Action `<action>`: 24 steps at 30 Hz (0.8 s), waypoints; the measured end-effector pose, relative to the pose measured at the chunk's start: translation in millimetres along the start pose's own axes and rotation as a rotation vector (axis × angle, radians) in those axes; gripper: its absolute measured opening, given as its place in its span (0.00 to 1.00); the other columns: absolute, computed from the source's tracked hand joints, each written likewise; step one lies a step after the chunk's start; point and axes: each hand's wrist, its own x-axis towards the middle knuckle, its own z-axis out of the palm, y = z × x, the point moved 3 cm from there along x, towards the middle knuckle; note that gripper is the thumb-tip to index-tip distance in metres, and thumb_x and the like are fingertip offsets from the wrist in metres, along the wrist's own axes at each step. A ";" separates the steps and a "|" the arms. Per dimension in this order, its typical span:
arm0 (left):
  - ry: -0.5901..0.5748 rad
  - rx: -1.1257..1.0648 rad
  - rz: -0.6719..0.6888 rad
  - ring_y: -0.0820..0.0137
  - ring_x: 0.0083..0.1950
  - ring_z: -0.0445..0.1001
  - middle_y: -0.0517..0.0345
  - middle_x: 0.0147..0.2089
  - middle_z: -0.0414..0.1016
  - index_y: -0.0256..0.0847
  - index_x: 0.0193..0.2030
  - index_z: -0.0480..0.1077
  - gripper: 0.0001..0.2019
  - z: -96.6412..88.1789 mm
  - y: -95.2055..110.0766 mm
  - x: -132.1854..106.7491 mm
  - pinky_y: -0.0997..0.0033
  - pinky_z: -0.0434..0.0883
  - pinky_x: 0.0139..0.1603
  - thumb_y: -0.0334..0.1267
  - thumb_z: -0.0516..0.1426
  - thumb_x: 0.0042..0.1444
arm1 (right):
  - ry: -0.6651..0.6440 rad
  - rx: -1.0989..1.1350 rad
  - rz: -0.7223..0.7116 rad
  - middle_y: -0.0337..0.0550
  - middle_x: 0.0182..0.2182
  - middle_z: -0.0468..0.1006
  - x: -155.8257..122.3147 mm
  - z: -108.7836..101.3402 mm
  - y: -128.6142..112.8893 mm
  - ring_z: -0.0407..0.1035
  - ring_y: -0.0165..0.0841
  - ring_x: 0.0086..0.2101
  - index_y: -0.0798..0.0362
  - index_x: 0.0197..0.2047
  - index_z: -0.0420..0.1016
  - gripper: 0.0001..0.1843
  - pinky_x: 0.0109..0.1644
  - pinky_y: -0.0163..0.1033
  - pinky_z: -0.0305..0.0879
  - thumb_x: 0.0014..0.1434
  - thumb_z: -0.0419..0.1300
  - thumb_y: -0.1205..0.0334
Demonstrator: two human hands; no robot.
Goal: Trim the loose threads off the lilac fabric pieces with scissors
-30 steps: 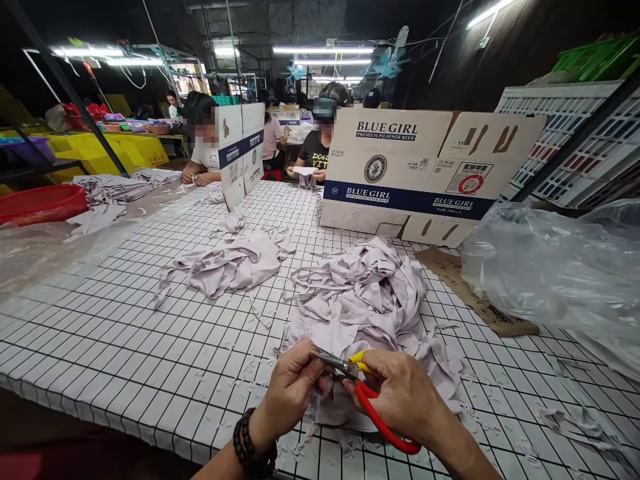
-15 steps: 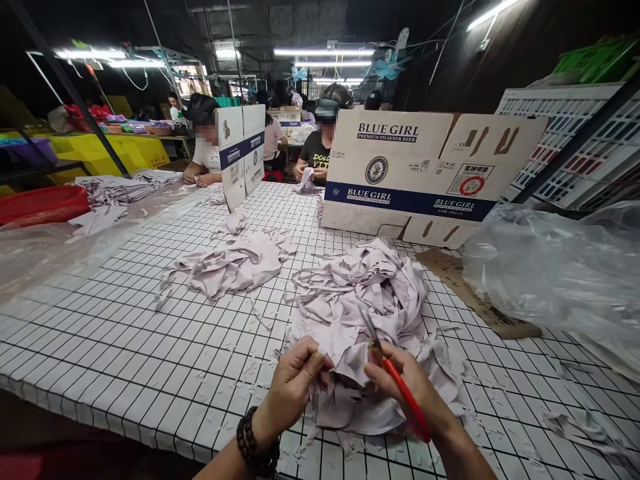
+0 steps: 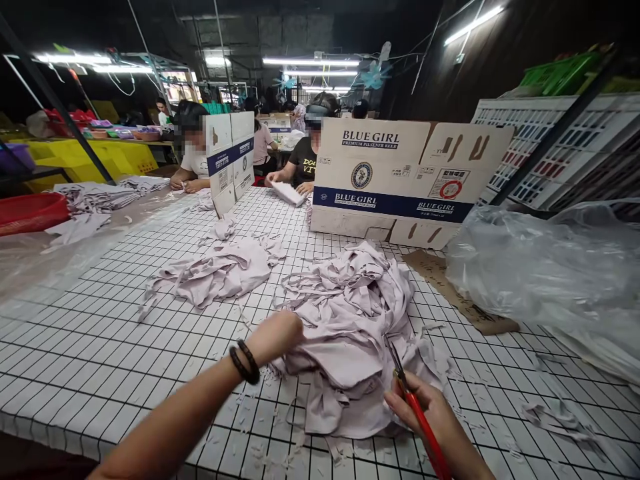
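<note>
A heap of pale pinkish-grey cloth pieces (image 3: 350, 333) lies in front of me, with loose strips hanging from it. My left hand (image 3: 280, 333) is at the heap's left edge, bent over so that its fingers are hidden; whether it grips cloth I cannot tell. Dark bead bracelets (image 3: 245, 362) circle that wrist. Closed around red-handled scissors (image 3: 425, 427), my right hand (image 3: 425, 403) is at the heap's lower right. The blades point up and left over the cloth. A smaller heap of the same cloth (image 3: 215, 273) lies farther left.
A beer carton sheet (image 3: 385, 167) stands upright across the table (image 3: 115, 347), and a smaller carton (image 3: 231, 160) stands left of it. Clear plastic (image 3: 540, 260) and brown cardboard (image 3: 460, 293) lie right. Co-workers sit opposite; a red basin (image 3: 33, 212) is far left.
My left hand has moved up and left from the front of the heap to its left edge. My right hand has moved slightly right and down with the scissors. The view has shifted right.
</note>
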 end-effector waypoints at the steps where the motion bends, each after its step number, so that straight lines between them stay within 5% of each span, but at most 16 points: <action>1: 0.022 0.045 -0.014 0.66 0.29 0.74 0.53 0.26 0.76 0.38 0.22 0.75 0.10 -23.4 -7.1 4.1 0.71 0.67 0.32 0.33 0.60 0.54 | 0.010 0.001 0.009 0.32 0.23 0.55 -2.0 -2.4 2.6 0.51 0.29 0.25 0.50 0.26 0.59 0.25 0.28 0.34 0.52 0.51 0.61 0.38; 5: 0.198 0.253 -0.122 0.65 0.36 0.75 0.49 0.34 0.76 0.32 0.31 0.77 0.07 -138.3 -40.2 17.3 0.70 0.68 0.37 0.30 0.57 0.57 | 0.013 0.035 0.039 0.33 0.23 0.55 -7.0 -9.3 10.8 0.51 0.29 0.25 0.50 0.26 0.58 0.24 0.28 0.35 0.52 0.53 0.59 0.38; 7: 0.314 0.345 -0.196 0.63 0.42 0.74 0.45 0.40 0.74 0.24 0.40 0.75 0.14 -192.8 -55.8 20.3 0.68 0.67 0.41 0.33 0.51 0.64 | 0.007 0.050 0.057 0.32 0.23 0.55 -7.4 -10.2 13.7 0.51 0.29 0.25 0.50 0.26 0.59 0.24 0.29 0.35 0.53 0.53 0.59 0.38; 9: 0.414 0.421 -0.246 0.57 0.50 0.71 0.43 0.45 0.70 0.16 0.45 0.71 0.22 -231.2 -67.0 23.4 0.62 0.65 0.47 0.36 0.42 0.69 | -0.007 0.058 0.070 0.32 0.22 0.54 -6.5 -8.9 15.8 0.50 0.29 0.25 0.49 0.26 0.59 0.23 0.29 0.35 0.53 0.52 0.60 0.39; 11: 0.441 0.461 -0.265 0.53 0.53 0.70 0.44 0.48 0.69 0.19 0.46 0.71 0.27 -244.6 -72.1 30.6 0.61 0.64 0.49 0.45 0.41 0.70 | -0.029 0.059 0.069 0.31 0.22 0.54 -4.5 -5.2 16.6 0.50 0.29 0.25 0.50 0.26 0.59 0.23 0.28 0.34 0.52 0.52 0.60 0.39; 13: 0.396 0.468 -0.270 0.51 0.51 0.71 0.41 0.52 0.69 0.24 0.42 0.74 0.29 -231.0 -68.8 44.4 0.61 0.66 0.48 0.55 0.48 0.64 | -0.033 0.064 0.059 0.31 0.22 0.55 -2.1 -0.7 16.0 0.51 0.28 0.24 0.50 0.26 0.59 0.24 0.28 0.34 0.52 0.51 0.62 0.40; 16: 0.286 0.434 -0.229 0.48 0.47 0.74 0.28 0.55 0.67 0.27 0.33 0.74 0.26 -171.1 -42.6 75.2 0.56 0.71 0.44 0.55 0.61 0.53 | 0.000 0.057 0.039 0.30 0.21 0.55 0.8 4.9 13.5 0.50 0.28 0.24 0.50 0.25 0.59 0.24 0.28 0.33 0.53 0.48 0.64 0.41; 21: 0.156 0.259 0.126 0.62 0.50 0.74 0.49 0.55 0.71 0.37 0.54 0.68 0.16 -45.3 43.5 127.6 0.55 0.73 0.48 0.42 0.57 0.63 | 0.068 0.014 0.001 0.31 0.21 0.56 3.0 9.0 21.0 0.52 0.29 0.25 0.50 0.25 0.60 0.24 0.28 0.33 0.53 0.46 0.64 0.40; 24: 0.155 0.156 0.255 0.62 0.50 0.74 0.49 0.55 0.71 0.38 0.55 0.68 0.15 -1.1 80.2 147.4 0.55 0.74 0.49 0.41 0.56 0.63 | 0.103 0.032 0.001 0.31 0.20 0.56 2.7 7.7 42.6 0.51 0.28 0.23 0.51 0.24 0.61 0.27 0.28 0.34 0.51 0.42 0.66 0.38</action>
